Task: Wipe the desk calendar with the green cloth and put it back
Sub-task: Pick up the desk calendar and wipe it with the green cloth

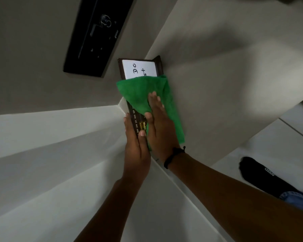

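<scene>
The desk calendar is a dark brown frame with a white handwritten card, its edge printed with month names. It stands on a pale ledge at the middle of the head view. My left hand grips its near end, thumb on the month strip. The green cloth is draped over the calendar's middle. My right hand presses flat on the cloth, fingers spread. The part of the calendar under the cloth is hidden.
A black wall panel with a switch and sockets sits on the wall at upper left. The white ledge runs to the right. A foot in a black sock stands on the pale floor at lower right.
</scene>
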